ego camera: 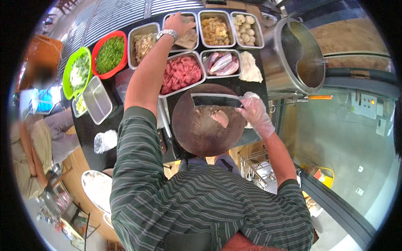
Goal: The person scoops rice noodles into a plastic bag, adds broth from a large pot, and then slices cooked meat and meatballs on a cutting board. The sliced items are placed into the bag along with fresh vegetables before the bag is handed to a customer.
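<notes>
My left hand point(179, 24), bare with a metal watch at the wrist, reaches over a steel tray of cooked meat slabs point(187, 39); its fingertips are at the meat, and whether they grip any cannot be told. In a clear plastic glove, my right hand point(256, 113) holds a cleaver point(215, 99) by its handle. The blade lies across the far part of a round wooden chopping block point(201, 138). A small piece of meat point(220, 118) rests on the block, nearer to me than the blade.
Steel trays hold raw sliced meat point(182, 72), pale shanks point(222, 62), meatballs point(243, 29) and browned pieces point(215, 30). Red point(125, 67) and green point(65, 84) baskets of greens stand left. Another knife point(166, 122) lies left of the block. A large steel pot point(278, 56) stands right; a person sits left.
</notes>
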Demonstrator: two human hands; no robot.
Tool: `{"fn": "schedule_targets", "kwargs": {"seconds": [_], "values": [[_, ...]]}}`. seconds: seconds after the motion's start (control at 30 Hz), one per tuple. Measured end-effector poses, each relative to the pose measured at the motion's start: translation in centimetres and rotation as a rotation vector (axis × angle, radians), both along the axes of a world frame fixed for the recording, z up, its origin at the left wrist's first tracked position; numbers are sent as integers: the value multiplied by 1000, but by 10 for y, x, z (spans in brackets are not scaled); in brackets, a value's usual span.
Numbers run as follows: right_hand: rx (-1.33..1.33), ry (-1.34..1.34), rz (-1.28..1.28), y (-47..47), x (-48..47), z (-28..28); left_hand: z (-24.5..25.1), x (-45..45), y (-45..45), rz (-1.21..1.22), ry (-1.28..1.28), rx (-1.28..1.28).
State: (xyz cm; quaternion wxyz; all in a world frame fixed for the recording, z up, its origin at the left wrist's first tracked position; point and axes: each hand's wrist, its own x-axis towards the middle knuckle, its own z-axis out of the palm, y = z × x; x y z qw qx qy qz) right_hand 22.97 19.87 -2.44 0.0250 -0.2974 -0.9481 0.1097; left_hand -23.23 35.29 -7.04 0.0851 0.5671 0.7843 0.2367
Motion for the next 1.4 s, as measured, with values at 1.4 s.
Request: {"fn": "schedule_targets", "kwargs": {"seconds": [1.4], "values": [[-209, 58, -427, -113, -63, 0, -32, -41, -374, 397, 318, -219]]}}
